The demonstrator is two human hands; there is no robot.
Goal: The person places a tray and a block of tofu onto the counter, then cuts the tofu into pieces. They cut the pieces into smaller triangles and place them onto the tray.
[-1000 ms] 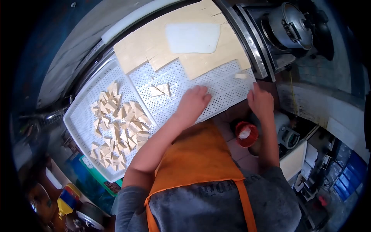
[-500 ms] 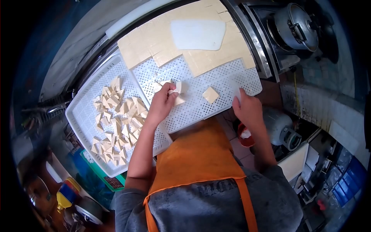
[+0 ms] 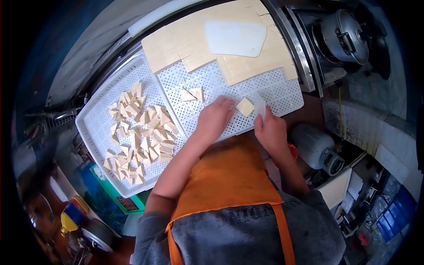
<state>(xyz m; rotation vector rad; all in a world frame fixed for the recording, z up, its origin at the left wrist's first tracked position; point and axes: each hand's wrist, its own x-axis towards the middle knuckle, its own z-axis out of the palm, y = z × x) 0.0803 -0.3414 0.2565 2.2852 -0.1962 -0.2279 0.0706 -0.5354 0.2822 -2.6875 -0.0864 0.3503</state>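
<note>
A small pale square of tofu (image 3: 245, 107) lies on the perforated white tray (image 3: 274, 92). My left hand (image 3: 215, 117) is just left of the square, fingers stretched towards it and slightly blurred, with nothing seen in them. On the square's right side, my right hand (image 3: 270, 129) grips a thin translucent white scraper (image 3: 259, 105), its blade held close to the tofu. Further left, cut tofu pieces (image 3: 192, 94) rest together on the same tray. Many triangular tofu pieces (image 3: 143, 119) are scattered in the left-hand tray (image 3: 98, 104).
A large tofu sheet (image 3: 176, 39) covers the far part of the tray, with a flat white plastic piece (image 3: 236, 39) on top. At upper right a lidded pot (image 3: 346, 37) stands on a stove. A gas cylinder (image 3: 312, 143) stands low on the right.
My left hand has let go of the tofu pieces it held and moved right, near the square. Those pieces are gone from that spot. The scraper has come closer to the square.
</note>
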